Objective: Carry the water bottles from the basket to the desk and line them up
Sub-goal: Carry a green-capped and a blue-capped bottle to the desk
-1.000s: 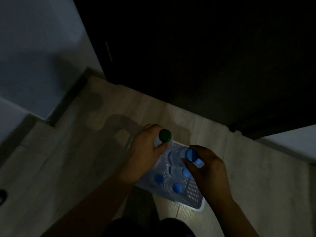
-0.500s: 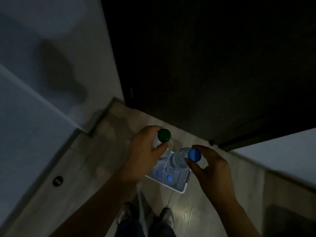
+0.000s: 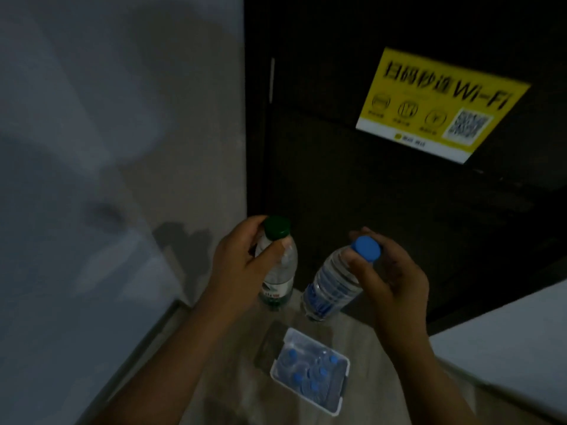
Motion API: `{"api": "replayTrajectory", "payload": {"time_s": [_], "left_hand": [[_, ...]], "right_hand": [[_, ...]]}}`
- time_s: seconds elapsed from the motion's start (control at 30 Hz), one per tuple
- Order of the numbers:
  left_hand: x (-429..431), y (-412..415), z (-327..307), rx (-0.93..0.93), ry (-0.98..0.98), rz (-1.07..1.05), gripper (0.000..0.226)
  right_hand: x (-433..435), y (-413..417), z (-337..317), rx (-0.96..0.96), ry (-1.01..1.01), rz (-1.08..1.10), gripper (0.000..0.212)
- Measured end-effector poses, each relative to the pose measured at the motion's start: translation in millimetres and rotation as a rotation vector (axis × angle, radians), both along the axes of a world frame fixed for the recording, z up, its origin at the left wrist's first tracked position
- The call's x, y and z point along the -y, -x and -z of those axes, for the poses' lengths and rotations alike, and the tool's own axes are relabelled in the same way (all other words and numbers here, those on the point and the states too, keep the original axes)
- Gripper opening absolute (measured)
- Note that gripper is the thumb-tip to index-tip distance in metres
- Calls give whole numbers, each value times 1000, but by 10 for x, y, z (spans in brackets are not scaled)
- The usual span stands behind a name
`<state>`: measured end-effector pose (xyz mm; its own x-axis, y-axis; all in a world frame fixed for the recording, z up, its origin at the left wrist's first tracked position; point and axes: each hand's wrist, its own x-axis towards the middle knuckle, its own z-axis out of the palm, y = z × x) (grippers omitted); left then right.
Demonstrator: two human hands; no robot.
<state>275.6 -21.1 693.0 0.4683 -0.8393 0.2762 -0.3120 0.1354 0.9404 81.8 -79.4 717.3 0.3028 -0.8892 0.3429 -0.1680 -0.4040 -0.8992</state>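
A dim view, looking down from my head. A dark door [image 3: 399, 216] filled the upper right, and a pale wall [image 3: 122, 118] filled the left, meeting the door at a corner straight ahead. Below them ran a strip of grey wooden floor [image 3: 227, 384]. A white surface [image 3: 506, 348] cut in at the lower right; I could not tell what it was. On the door hung a yellow sign [image 3: 438, 102] with the word Wi-Fi and a square code; its other lettering was blurred.

A white basket [image 3: 317, 343] sat on the floor between my forearms, well below my hands. Several water bottles [image 3: 306, 369] with blue caps stood inside it, packed close together.

Both my hands were raised in front of the door. My left hand [image 3: 242, 268] gripped the neck of a green-capped bottle [image 3: 279, 271], thumb and fingers wrapped just under the cap, the bottle hanging nearly upright. My right hand [image 3: 395, 280] gripped the neck of a blue-capped bottle [image 3: 331, 283], which was tilted, its base pointing down and to the left. The two bottles hung near each other, not touching.
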Motion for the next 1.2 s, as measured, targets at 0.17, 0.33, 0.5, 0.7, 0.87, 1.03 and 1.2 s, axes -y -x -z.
{"api": "replayTrajectory", "payload": {"time_s": [0.17, 0.33, 0.5, 0.7, 0.87, 1.03, 1.2], "left_hand": [[-147, -213, -700, 46, 131, -35, 9], [-246, -395, -1249, 18, 251, -106, 24], [-379, -507, -1604, 92, 309, -211, 31], [-537, -422, -1973, 142, 337, -497, 25], [-782, -289, -2195, 245, 419, -728, 31], [-1168, -164, -2351, 305, 407, -924, 24], [-1737, -14, -2519, 417, 375, -1104, 26]], "right_hand": [[-82, -383, -667, 160, 96, -59, 22], [-103, -698, -1196, 261, 136, -169, 19], [-49, -976, -1593, 328, 223, -285, 20], [6, -1193, -1912, 411, 218, -459, 31], [-11, -1336, -2157, 473, 223, -675, 26], [-217, -1521, -2320, 471, 212, -865, 33], [-675, -1672, -2446, 500, 205, -1027, 29]]}}
